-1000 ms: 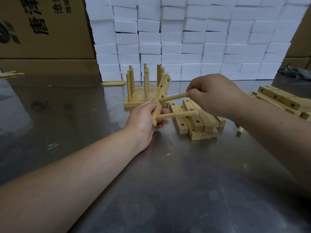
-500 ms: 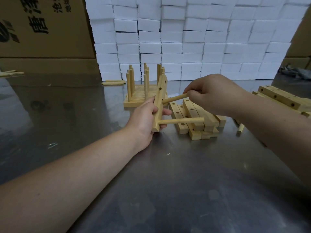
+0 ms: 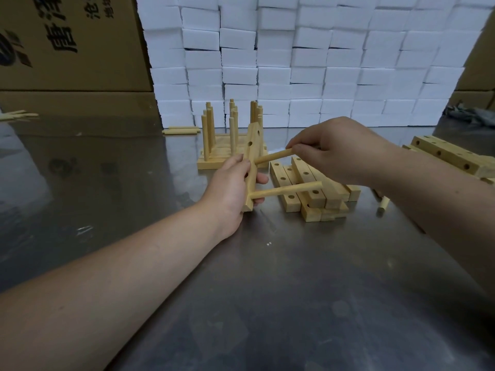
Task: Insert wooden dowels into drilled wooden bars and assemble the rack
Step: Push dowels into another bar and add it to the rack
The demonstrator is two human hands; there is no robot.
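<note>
My left hand (image 3: 232, 188) grips a drilled wooden bar (image 3: 252, 156), held nearly upright above the steel table. A lower dowel (image 3: 288, 190) sticks out of the bar to the right. My right hand (image 3: 340, 148) pinches the far end of an upper dowel (image 3: 273, 158), whose other end sits at a hole in the bar. Two empty holes show higher up on the bar. Behind the bar stands an assembled rack (image 3: 230, 145) with several upright dowels.
A pile of drilled bars (image 3: 310, 188) lies just right of my left hand. More bars (image 3: 450, 156) are stacked at the far right. Loose dowels lie on the table (image 3: 182, 130) (image 3: 383, 206). White foam blocks (image 3: 308, 62) and cardboard boxes (image 3: 67, 44) wall off the back.
The bar has turned from tilted to nearly upright in my left hand. My right hand has kept hold of the upper dowel at the bar's hole.
</note>
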